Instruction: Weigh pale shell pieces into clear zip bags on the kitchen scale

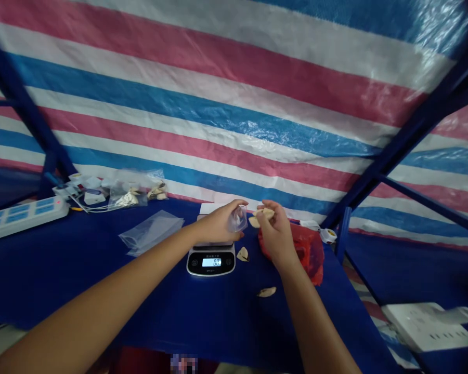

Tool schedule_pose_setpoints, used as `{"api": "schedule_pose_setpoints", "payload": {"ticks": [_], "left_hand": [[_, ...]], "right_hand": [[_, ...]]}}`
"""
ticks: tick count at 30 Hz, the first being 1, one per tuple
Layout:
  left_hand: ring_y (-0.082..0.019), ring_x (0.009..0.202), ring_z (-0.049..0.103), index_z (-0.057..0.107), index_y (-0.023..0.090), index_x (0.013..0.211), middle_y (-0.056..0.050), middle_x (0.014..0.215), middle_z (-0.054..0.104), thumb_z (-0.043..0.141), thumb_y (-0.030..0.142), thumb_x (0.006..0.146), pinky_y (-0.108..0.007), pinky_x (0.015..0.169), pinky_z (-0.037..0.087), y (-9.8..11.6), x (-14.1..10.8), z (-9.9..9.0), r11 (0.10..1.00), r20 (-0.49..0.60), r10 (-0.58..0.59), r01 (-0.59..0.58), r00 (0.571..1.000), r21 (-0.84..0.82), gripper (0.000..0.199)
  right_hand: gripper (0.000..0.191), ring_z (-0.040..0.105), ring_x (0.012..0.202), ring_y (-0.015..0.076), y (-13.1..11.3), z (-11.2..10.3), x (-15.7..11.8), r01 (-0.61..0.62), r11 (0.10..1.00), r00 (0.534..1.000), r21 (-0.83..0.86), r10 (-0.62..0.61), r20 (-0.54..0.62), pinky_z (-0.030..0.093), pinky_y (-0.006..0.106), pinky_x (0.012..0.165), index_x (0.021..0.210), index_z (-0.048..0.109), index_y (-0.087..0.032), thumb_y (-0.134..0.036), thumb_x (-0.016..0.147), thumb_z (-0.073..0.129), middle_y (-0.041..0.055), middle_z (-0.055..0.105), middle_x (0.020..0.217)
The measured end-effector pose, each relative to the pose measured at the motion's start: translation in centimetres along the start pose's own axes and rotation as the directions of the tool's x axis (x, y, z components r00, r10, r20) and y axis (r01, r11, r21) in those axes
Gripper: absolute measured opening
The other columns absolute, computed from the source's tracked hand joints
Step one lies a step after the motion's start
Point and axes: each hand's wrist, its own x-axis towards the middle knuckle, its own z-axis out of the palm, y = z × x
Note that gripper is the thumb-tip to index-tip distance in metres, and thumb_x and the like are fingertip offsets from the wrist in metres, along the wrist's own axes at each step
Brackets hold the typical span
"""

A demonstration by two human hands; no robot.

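Note:
My left hand (218, 223) is closed round a small clear plastic bag (238, 219), its mouth spread toward the right. Pinched in my right hand (275, 226) are pale dried slices (254, 222), a short way right of the bag and apart from it. Below my left hand stands a digital kitchen scale (211, 270) with its display lit at 0.0; the hand and forearm hide much of its platform. One loose pale slice with a dark edge (242, 254) lies beside the scale. Another slice (267, 292) rests nearer me.
Flat empty clear bags (152, 231) lie left of the scale. Filled clear bags (130, 195) and cables sit at the back left by a power strip (27, 218). A red plastic bag (315, 249) is beside my right wrist. Blue frame posts (398, 140) flank the striped sheet.

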Motion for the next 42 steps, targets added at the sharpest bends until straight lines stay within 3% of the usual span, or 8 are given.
{"api": "schedule_pose_setpoints", "payload": {"ticks": [6, 11, 16, 23, 27, 31, 34, 42], "left_hand": [[-0.026, 0.118, 0.059, 0.043, 0.023, 0.138, -0.011, 0.132, 0.06, 0.079, 0.032, 0.072, -0.04, 0.098, 0.049, 1.7, 0.1, 1.2, 0.954, -0.243, 0.047, -0.116, 0.969, -0.275, 0.076], [-0.021, 0.102, 0.062, 0.04, 0.02, 0.136, -0.007, 0.11, 0.063, 0.078, 0.036, 0.069, -0.039, 0.093, 0.05, 2.1, -0.1, 0.4, 0.913, -0.345, -0.078, -0.072, 0.935, -0.402, 0.078], [-0.022, 0.103, 0.062, 0.043, 0.023, 0.138, -0.007, 0.113, 0.062, 0.071, 0.038, 0.072, -0.037, 0.091, 0.05, 2.5, 0.3, -3.7, 0.986, -0.208, -0.048, 0.013, 0.977, -0.164, 0.073], [-0.039, 0.132, 0.052, 0.042, 0.027, 0.15, -0.016, 0.149, 0.053, 0.088, 0.052, 0.047, -0.049, 0.105, 0.045, 1.2, 2.0, -3.6, 0.95, 0.307, -0.137, 0.037, 0.942, 0.312, 0.116], [-0.026, 0.131, 0.056, 0.054, 0.025, 0.136, -0.011, 0.142, 0.059, 0.068, 0.057, 0.08, -0.042, 0.108, 0.044, -1.5, -1.1, -5.3, 0.998, -0.164, -0.059, 0.054, 0.985, -0.04, 0.066], [-0.021, 0.098, 0.066, 0.064, 0.018, 0.096, -0.007, 0.101, 0.071, 0.064, 0.054, 0.078, -0.036, 0.093, 0.051, -6.8, -5.6, -7.0, 0.97, -0.705, -0.241, 0.195, 0.667, -0.147, 0.039], [-0.018, 0.085, 0.064, 0.064, 0.018, 0.089, -0.005, 0.089, 0.069, 0.062, 0.05, 0.077, -0.029, 0.075, 0.05, -10.0, -8.0, -5.8, 0.944, -0.765, -0.313, 0.273, 0.563, -0.185, 0.034], [-0.014, 0.073, 0.056, 0.066, 0.02, 0.093, -0.002, 0.086, 0.066, 0.058, 0.04, 0.084, -0.022, 0.056, 0.041, -9.9, -10.6, -1.8, 0.934, -0.761, -0.24, 0.357, 0.603, -0.012, 0.023]], "right_hand": [[0.035, 0.064, 0.111, 0.0278, -7.2, 3.0, 1.6, 0.226, 0.896, 0.961, -0.383, -0.14, 0.24, 0.05, 0.045, 0.096, 0.123, 0.058, -0.019, -0.031, 0.091, 0.052, 0.0151, 0.065, 0.124], [0.028, 0.065, 0.108, 0.0252, -9.7, 1.1, 1.4, 0.315, 0.838, 0.947, -0.445, -0.244, 0.211, 0.049, 0.041, 0.094, 0.116, 0.061, -0.019, -0.032, 0.094, 0.048, 0.0126, 0.068, 0.121], [0.023, 0.062, 0.072, 0.0189, -4.4, -3.0, 0.3, 0.143, 0.791, 0.971, -0.595, 0.005, 0.24, 0.044, 0.031, 0.07, 0.084, 0.061, -0.022, -0.031, 0.096, 0.043, 0.0019, 0.068, 0.078], [0.022, 0.063, 0.084, 0.0205, 4.2, -1.4, -3.4, 0.19, 0.678, 0.899, -0.71, 0.17, 0.403, 0.041, 0.03, 0.076, 0.091, 0.071, -0.021, -0.022, 0.07, 0.077, 0.0044, 0.069, 0.09], [0.014, 0.061, 0.083, 0.0188, 6.2, -0.7, -3.4, 0.225, 0.678, 0.891, -0.7, 0.147, 0.429, 0.042, 0.029, 0.079, 0.089, 0.07, -0.021, -0.016, 0.076, 0.07, 0.0034, 0.066, 0.088], [0.015, 0.062, 0.093, 0.0217, 7.1, -1.2, -2.7, 0.201, 0.678, 0.93, -0.707, 0.095, 0.355, 0.044, 0.032, 0.086, 0.096, 0.067, -0.02, -0.017, 0.082, 0.063, 0.0065, 0.067, 0.095], [0.014, 0.065, 0.09, 0.022, 7.1, -1.5, -2.6, 0.129, 0.727, 0.96, -0.675, 0.079, 0.269, 0.047, 0.034, 0.085, 0.098, 0.065, -0.02, -0.025, 0.085, 0.064, 0.0065, 0.07, 0.096], [0.034, 0.069, 0.077, 0.0213, 7.5, -1.4, -2.5, -0.119, 0.928, 0.99, -0.353, 0.136, 0.023, 0.054, 0.036, 0.076, 0.086, 0.062, -0.022, -0.053, 0.077, 0.076, 0.005, 0.074, 0.086]]}}
